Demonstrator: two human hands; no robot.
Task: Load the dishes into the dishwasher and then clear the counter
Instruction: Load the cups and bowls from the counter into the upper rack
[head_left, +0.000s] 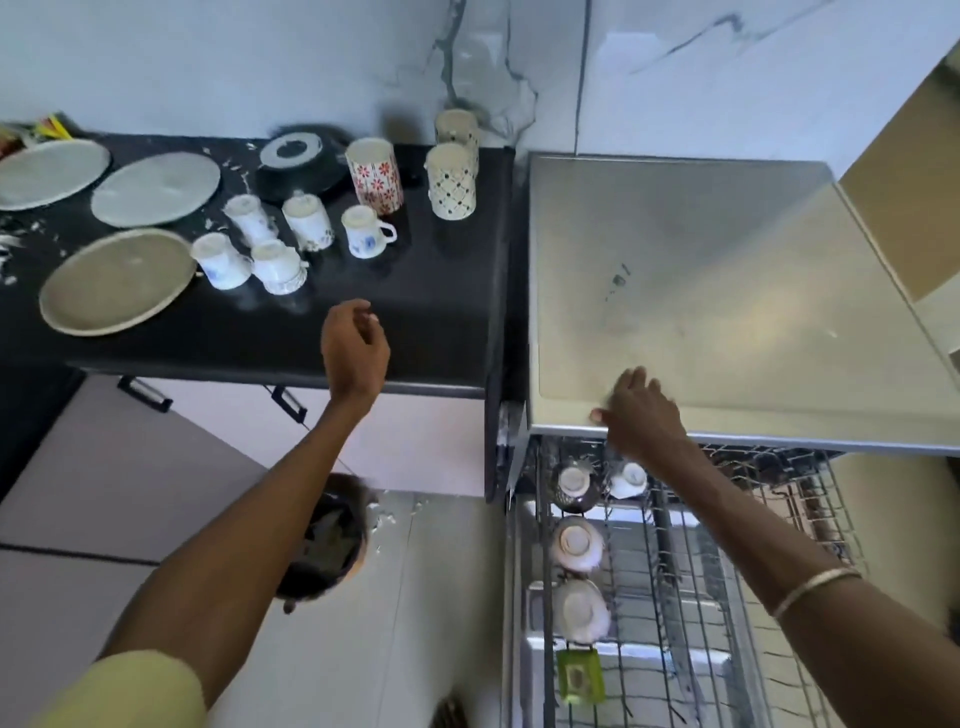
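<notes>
While the left hand (355, 347) hangs over the front edge of the black counter (441, 291) at the middle of the frame, its fingers loosely curled and grasping nothing, the right hand (641, 410) lies at the front lip of the steel dishwasher top (727, 270) right of centre, fingers spread and fairly straight on the metal, nothing held.

Below that hand, in the lower right of the frame, the pulled-out wire rack (675, 571) already carries dishes along its left side: a dark-sided cup (574, 483) and a small white cup (629, 479) at the back, then two pale upturned bowls (577, 543) one in front of the other. A green tag or sponge-like item (579, 675) hangs at the rack's near end; what it is cannot be told.

The rest of the dishes wait on the counter in the upper left. Three grey plates (117, 280) lie flat there, well apart from the left hand. Beside them stands a cluster of five small white cups (368, 231) with printed patterns. Behind those are a tall mug with red flowers (375, 175), a tall mug with a dark lattice pattern (451, 179) and another pale mug (456, 127) against the wall. A black round pan or lid (298, 161) sits near the red-flowered mug. White scraps are scattered over the counter's left part. On the floor at lower centre is a dark bin (327, 540).
</notes>
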